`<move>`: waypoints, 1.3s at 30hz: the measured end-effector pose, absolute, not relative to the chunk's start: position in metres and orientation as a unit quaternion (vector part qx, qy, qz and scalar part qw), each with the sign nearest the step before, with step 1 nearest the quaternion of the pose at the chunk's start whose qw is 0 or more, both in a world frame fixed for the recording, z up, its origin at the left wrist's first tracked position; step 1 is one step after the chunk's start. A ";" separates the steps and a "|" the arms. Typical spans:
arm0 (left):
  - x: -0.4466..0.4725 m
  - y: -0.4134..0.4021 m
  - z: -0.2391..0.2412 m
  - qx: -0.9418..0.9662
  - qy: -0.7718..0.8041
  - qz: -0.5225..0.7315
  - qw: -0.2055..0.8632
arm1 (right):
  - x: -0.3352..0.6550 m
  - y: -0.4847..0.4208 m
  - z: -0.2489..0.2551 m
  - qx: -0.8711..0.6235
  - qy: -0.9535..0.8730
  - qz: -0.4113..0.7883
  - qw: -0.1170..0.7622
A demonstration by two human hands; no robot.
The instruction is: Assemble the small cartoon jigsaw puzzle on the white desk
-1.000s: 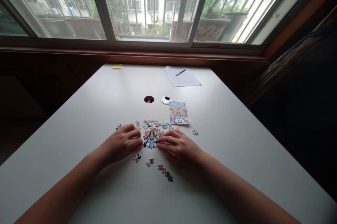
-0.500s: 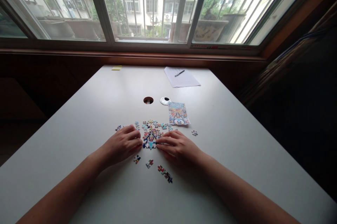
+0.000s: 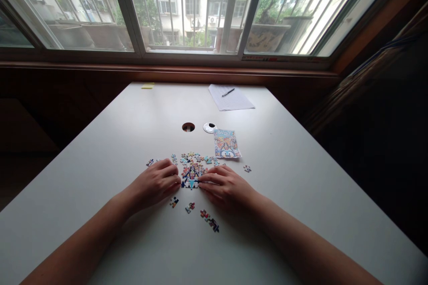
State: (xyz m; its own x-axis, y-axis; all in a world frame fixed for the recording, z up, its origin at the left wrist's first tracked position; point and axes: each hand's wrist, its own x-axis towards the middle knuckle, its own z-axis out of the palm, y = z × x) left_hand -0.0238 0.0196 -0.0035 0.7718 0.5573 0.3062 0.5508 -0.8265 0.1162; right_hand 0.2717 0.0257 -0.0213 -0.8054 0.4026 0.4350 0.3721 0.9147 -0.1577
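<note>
A small joined patch of colourful jigsaw pieces (image 3: pixel 191 175) lies on the white table (image 3: pixel 110 142). My left hand (image 3: pixel 156 183) rests flat at its left side, fingertips touching its left edge. My right hand (image 3: pixel 224 185) lies flat at its right side, fingertips against its lower right edge. Both hands have fingers stretched out and hold nothing. Loose pieces (image 3: pixel 195 158) lie just beyond the patch. A few more loose pieces (image 3: pixel 210 220) sit nearer me, between my wrists.
A printed picture card (image 3: pixel 226 143) lies beyond my right hand. Behind it are a round cable hole (image 3: pixel 188 127) and its white cap (image 3: pixel 209 127). A paper sheet with a pen (image 3: pixel 230 97) and a yellow note (image 3: pixel 147 85) lie by the far edge under the window.
Both hands stay at the joined patch. The fingertips have shifted only slightly. The view has tilted a little.
</note>
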 end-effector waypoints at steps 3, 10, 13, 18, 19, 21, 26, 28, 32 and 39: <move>-0.024 0.020 -0.003 0.941 0.294 0.168 0.008 | 0.272 0.026 -0.022 -0.204 -0.950 0.032 0.233; -0.024 0.020 -0.003 0.942 0.290 0.169 0.007 | 0.272 0.025 -0.020 -0.207 -0.950 0.035 0.229; -0.024 0.020 -0.003 0.941 0.291 0.172 0.006 | 0.272 0.025 -0.021 -0.206 -0.950 0.037 0.231; -0.024 0.020 -0.003 0.941 0.292 0.168 0.010 | 0.273 0.026 -0.022 -0.206 -0.952 0.034 0.223; -0.025 0.020 -0.002 0.941 0.292 0.168 0.011 | 0.273 0.026 -0.022 -0.207 -0.952 0.035 0.221; -0.025 0.020 -0.002 0.941 0.292 0.170 0.012 | 0.273 0.026 -0.022 -0.208 -0.952 0.036 0.222; -0.024 0.020 -0.002 0.941 0.293 0.171 0.012 | 0.273 0.026 -0.024 -0.205 -0.951 0.040 0.229; -0.024 0.020 -0.002 0.941 0.295 0.168 0.014 | 0.273 0.026 -0.024 -0.207 -0.951 0.042 0.228; -0.023 0.020 -0.001 0.941 0.292 0.171 0.014 | 0.273 0.026 -0.024 -0.206 -0.951 0.041 0.228; -0.022 0.020 -0.001 0.940 0.286 0.185 0.007 | 0.272 0.025 -0.021 -0.211 -0.950 0.035 0.226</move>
